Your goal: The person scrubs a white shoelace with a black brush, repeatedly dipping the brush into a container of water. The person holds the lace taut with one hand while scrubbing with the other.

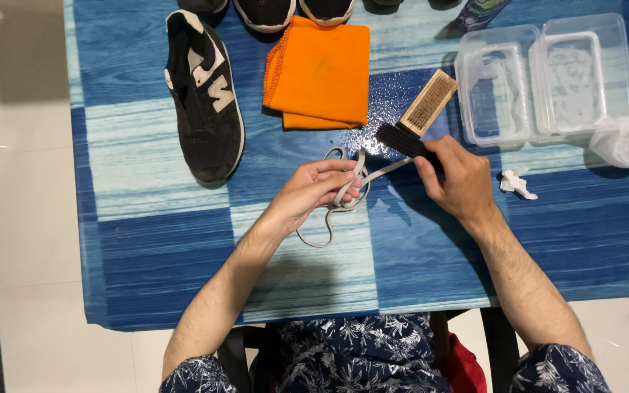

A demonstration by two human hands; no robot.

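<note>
My left hand (319,188) is closed around a grey-white shoelace (327,218) that loops below and above the fingers. My right hand (458,177) grips a black brush (400,139) and pinches the lace's far end, so the lace runs taut between both hands. A wooden-backed brush (429,102) lies just beyond the black one, on a wet patch of the blue striped tablecloth (147,240). A black sneaker with white markings (204,95) lies on its side to the left. A folded orange cloth (319,71) rests in the middle at the back.
A clear plastic two-part container (545,77) stands at the back right, with a white plastic bag (624,140) beside it and a crumpled white scrap (516,181) nearby. More dark shoes (267,12) line the far edge. White tiled floor (20,182) lies left of the table.
</note>
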